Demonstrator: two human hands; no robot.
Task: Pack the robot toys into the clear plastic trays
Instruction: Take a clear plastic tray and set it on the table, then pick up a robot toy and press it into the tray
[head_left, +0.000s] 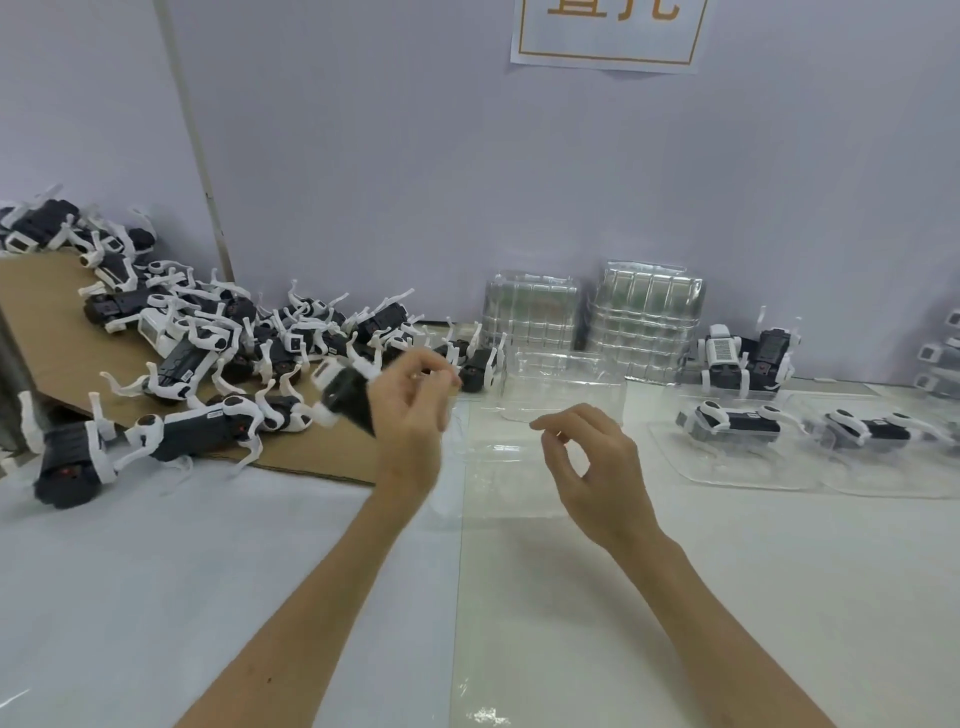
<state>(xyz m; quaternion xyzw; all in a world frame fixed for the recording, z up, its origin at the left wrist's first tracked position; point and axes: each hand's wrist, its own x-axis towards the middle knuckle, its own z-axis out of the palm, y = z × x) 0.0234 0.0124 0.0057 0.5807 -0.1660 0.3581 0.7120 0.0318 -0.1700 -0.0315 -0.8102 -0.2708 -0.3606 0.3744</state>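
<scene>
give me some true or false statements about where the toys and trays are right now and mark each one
1. The left hand holds a robot toy. True.
2. The pile of loose toys lies on the right side of the table. False: it lies on the left, partly on a sheet of cardboard.
3. Two packed toys already sit in clear trays on the right. True.
4. The stacks of empty trays lie flat at the near edge of the table. False: they stand on edge at the back, against the wall.
</scene>
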